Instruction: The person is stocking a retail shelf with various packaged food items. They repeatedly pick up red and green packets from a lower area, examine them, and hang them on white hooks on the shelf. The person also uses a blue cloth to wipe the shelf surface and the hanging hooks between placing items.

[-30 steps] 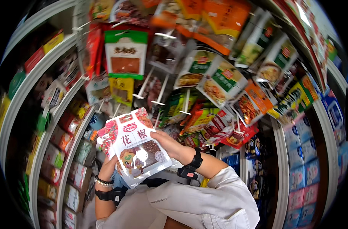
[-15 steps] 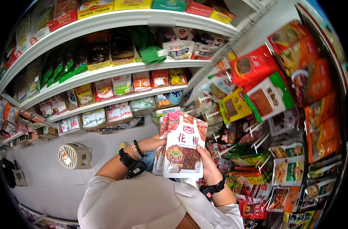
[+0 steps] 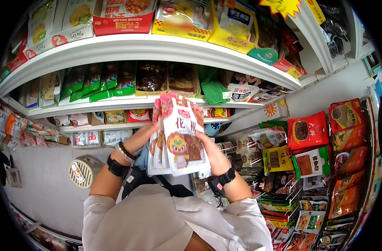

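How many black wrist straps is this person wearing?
2 in view: the left-wrist strap and the right-wrist strap, each on its forearm just above the hand. Any under the pale sleeves would be hidden.

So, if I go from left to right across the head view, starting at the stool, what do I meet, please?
Stool → left hand → held packets → right hand → hanging yellow bag → hanging green-edged bag.
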The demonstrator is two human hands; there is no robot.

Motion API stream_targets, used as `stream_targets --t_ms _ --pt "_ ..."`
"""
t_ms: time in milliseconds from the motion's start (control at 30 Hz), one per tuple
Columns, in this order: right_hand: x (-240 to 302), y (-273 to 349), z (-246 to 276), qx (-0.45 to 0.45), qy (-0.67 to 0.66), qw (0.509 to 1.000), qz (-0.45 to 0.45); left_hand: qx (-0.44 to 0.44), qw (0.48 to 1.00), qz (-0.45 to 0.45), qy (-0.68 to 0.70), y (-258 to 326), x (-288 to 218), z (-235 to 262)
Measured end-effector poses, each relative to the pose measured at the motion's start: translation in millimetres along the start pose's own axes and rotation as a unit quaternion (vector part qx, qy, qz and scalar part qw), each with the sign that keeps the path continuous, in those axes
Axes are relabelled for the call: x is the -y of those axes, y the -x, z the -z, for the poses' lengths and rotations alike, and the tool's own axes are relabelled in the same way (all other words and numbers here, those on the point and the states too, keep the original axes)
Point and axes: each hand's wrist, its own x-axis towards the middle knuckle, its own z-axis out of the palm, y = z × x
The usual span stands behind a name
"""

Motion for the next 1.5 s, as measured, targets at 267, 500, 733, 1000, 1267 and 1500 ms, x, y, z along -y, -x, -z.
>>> stream_targets --t_ms 267,500,733,1000,1267,1500 --pt "87.2 -80.5 -25.2 0.038 0.007 0.998 0.043 -0.001 0.99 -0.102 -0.098 -63.1 -46.9 58.4" --pt "172.4 -162.6 -3.0 0.057 0.061 0.981 0.177 -0.076 0.918 -0.114 -0.371 -114.8 -93.2 48.8" --pt "197.1 -199.3 23.3 0.013 0.314 0.874 0.37 -0.194 0.872 -0.138 -0.428 -162.0 -76.8 55.6" --pt "146.3 -198.8 27.2 -0.257 0.569 0.566 0.539 -0.323 0.757 -0.217 -0.525 -172.0 -53.3 36.0" --pt "150.4 -253.2 70.8 -0.21 0.294 0.771 0.525 -0.351 0.643 -0.245 -0.635 -177.0 -57.3 7.0" --pt "142.1 -199.9 22.8 -0.319 0.441 0.57 0.615 -0.403 0.705 -0.2 -0.548 -136.6 -62.2 16.0"
